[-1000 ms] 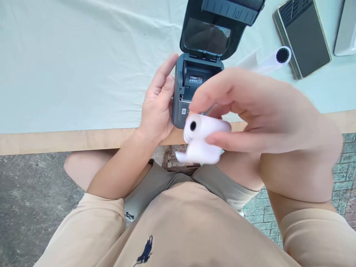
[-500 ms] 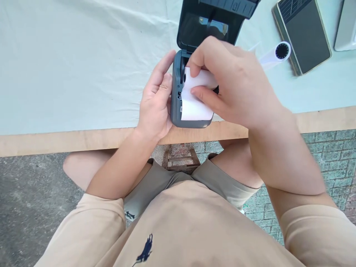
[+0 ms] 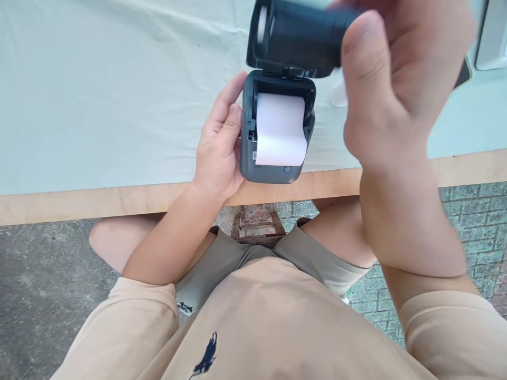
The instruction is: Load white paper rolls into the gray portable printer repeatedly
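Observation:
A small dark grey label printer [image 3: 269,175] rests at the table's front edge with its lid up. My left hand [image 3: 222,142] grips the printer's left side, thumb against the body. Inside the bay sits a white paper roll [image 3: 281,113], its loose end draped forward over the front edge, beside a round power button. My right hand [image 3: 396,79] is closed on the right edge of the raised black lid [image 3: 297,39], with the thumb on the near side; its fingers are partly hidden behind the lid and blurred.
Pale cloth covers the table [image 3: 119,95], with a bare wooden front edge [image 3: 79,203]. Right of the printer, a white roll [image 3: 339,94] is mostly hidden by my right hand. A phone corner [image 3: 463,76] and a silver device [image 3: 493,42] lie farther right. A wooden stool [image 3: 257,227] shows below.
My right hand has let go of the paper roll, leaving it in the bay, and has moved up and right onto the lid. The lid is tilted farther forward. My left hand stays put.

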`<state>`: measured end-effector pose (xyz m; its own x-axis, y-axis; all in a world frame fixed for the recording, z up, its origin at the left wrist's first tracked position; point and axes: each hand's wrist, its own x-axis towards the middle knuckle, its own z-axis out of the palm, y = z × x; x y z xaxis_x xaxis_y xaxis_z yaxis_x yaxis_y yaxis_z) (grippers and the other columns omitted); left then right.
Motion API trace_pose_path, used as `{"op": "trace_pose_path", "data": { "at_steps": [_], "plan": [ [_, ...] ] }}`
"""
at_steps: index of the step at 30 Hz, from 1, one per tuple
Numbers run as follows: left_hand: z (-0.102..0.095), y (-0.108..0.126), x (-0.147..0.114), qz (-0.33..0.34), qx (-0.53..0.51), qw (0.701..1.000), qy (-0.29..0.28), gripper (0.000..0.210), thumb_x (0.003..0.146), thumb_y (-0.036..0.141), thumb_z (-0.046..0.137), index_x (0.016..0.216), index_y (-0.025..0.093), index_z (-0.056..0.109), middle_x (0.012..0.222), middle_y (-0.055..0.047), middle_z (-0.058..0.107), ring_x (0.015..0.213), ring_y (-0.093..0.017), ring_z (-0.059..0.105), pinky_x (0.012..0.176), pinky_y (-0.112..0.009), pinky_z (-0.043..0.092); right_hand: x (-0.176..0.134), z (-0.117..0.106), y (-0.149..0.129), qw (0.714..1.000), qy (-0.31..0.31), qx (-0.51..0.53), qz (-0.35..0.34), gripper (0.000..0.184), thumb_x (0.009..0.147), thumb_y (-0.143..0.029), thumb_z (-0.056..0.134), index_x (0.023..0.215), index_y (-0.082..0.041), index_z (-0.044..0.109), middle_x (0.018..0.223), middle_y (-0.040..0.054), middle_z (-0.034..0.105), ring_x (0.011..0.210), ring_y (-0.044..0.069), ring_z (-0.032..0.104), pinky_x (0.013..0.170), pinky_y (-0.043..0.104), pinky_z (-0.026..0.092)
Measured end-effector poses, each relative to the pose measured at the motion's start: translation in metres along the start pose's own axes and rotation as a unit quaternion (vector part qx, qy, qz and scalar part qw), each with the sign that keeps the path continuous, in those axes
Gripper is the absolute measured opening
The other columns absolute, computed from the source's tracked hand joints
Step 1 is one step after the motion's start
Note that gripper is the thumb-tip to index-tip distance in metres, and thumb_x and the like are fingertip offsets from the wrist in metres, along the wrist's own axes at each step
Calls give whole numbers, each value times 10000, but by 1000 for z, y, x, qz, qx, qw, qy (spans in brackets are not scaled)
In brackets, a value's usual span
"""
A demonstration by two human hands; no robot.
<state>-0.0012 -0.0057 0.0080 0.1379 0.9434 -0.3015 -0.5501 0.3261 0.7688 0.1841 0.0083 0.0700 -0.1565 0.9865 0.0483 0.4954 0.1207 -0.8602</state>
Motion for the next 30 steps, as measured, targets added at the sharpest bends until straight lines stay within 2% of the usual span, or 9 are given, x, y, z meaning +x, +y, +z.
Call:
{"op": "trace_pose_path", "data": {
  "at_steps": [2,4,9,11,14,22,26,28,30],
  "plan": [
    [0,1,1,-8,0,1000,14,309,1018,306,543,1311,315,642,1368,23,708,1535,-261,419,1259,-413,420,0,6,0,988,43,-80,-122,193,1008,-451,489,1064,-324,623,1158,-11,642,1196,210,629,989,382,585],
    [0,3,2,-16,-7,1000,17,341,1019,305,528,1346,333,617,1358,29,713,1542,-259,405,1282,-422,388,-2,12,2,983,24,-75,-167,116,964,-381,558,1004,-288,613,1109,15,650,1175,203,618,1016,385,571],
    [3,7,-1,-20,-42,998,-40,371,1075,392,365,1342,257,586,1355,-25,710,1495,-302,477,1244,-462,443,-6,20,13,997,-39,64,-35,376,884,-320,661,1221,-326,495,1446,-6,513,1318,185,556,896,290,597],
    [5,7,-3,-9,-48,997,-58,331,1080,342,374,1321,220,566,1382,-43,686,1458,-305,525,1219,-470,471,-5,21,18,993,-56,104,16,503,846,-348,709,1270,-314,442,1437,32,520,1308,196,561,822,269,607],
    [6,5,-5,3,-45,997,-60,368,1018,185,473,1376,245,536,1368,-29,694,1469,-282,516,1216,-462,471,-2,22,22,987,-76,131,60,608,797,-395,762,1285,-309,410,1246,49,608,1169,199,628,698,260,608],
    [1,3,-2,-6,-38,999,-16,387,1035,257,467,1404,288,580,1387,-15,699,1498,-260,481,1242,-447,458,4,26,25,985,-67,137,74,529,792,-357,722,1225,-299,424,1084,33,632,1104,207,653,636,275,604],
    [-3,-1,0,18,-22,1000,10,382,1024,310,533,1398,355,596,1424,53,674,1525,-223,445,1219,-391,496,6,17,29,979,-139,145,36,705,787,-381,757,1370,-335,364,1323,36,579,1224,193,594,793,279,623],
    [-4,-4,2,17,-18,999,20,418,1011,309,562,1423,381,577,1433,74,666,1519,-216,454,1202,-379,516,6,9,27,973,-187,133,26,893,737,-337,814,1457,-357,286,1526,51,443,1239,190,584,845,290,629],
    [-5,-5,4,13,-13,999,31,463,1002,294,574,1453,397,546,1402,79,686,1507,-209,472,1197,-377,521,6,3,22,982,-173,80,-6,966,686,-298,860,1464,-352,289,1641,62,290,1286,195,559,855,286,625]
  ]
}}
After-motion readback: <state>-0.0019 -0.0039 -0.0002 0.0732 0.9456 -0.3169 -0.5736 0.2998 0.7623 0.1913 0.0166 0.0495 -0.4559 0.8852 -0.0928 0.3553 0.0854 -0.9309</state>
